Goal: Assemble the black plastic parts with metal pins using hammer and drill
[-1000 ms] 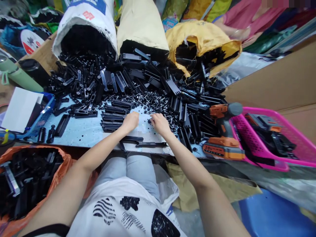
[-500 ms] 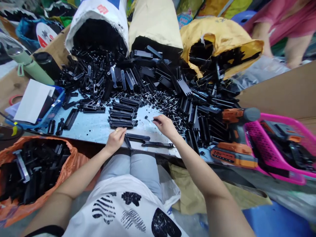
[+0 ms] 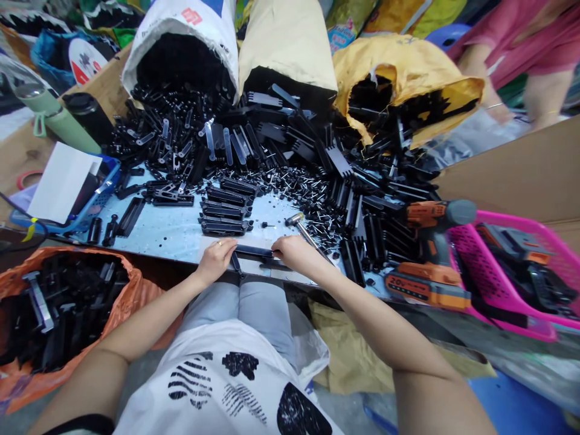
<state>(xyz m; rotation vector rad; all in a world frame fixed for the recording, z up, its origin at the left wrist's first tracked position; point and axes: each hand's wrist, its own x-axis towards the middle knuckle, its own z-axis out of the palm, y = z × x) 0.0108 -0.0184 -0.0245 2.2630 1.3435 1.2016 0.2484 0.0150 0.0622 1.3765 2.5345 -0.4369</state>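
So the black strip (image 3: 254, 251) sits at the front of the bench (image 3: 179, 228), long axis pretty much side to side. Left hand (image 3: 217, 257) pinches its left end, right hand (image 3: 294, 254) grips the other, so neither's nearer. Hammer (image 3: 309, 234) lies just past the right one.

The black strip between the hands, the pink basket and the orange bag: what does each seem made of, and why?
Black strip: perhaps smooth plastic or coated metal; its dull sheen settles neither. Pink basket: probably moulded glossy plastic, with perforated walls. Orange bag: likely thin plastic, its rim creased.
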